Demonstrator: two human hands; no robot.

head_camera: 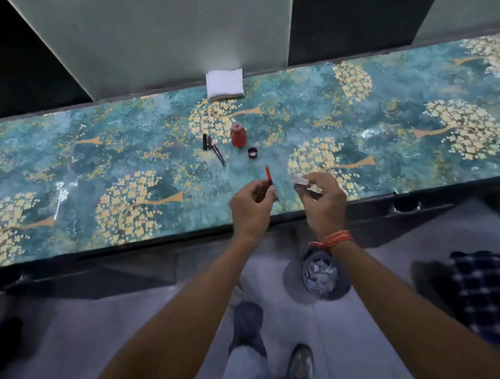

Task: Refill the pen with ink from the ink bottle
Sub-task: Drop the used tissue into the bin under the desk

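Work surface: long narrow counter [59, 163] w/ teal-and-gold tree pattern, glossy, running left-right across the view. Far edge meets a pale wall panel [153, 31]; near edge drops to a dark front rail, floor below. Wide bare stretches of counter lie left and right of the item cluster; open strip also between cluster and near edge, where both hands sit.

Items, centre of counter: red ink bottle [238, 135], upright, uncapped; its dark cap [252, 152] just beside, near-right, apart from bottle. Dark pen parts [212, 148] lie flat left of bottle, approx. side by side. Folded white tissue stack [224, 83] at far edge, against wall.

Floor: bin [325, 278] w/ crumpled paper below counter edge; checked cloth [493, 295] at right.

Left hand [251, 202]: above near edge, fingers curled, pinching a thin red-orange pen refill tube [268, 175], tip pointing up and away.

Right hand [323, 198]: level w/ left, close beside it but apart, fingers curled round a crumpled white tissue piece [301, 180]; orange thread band [334, 239] on wrist
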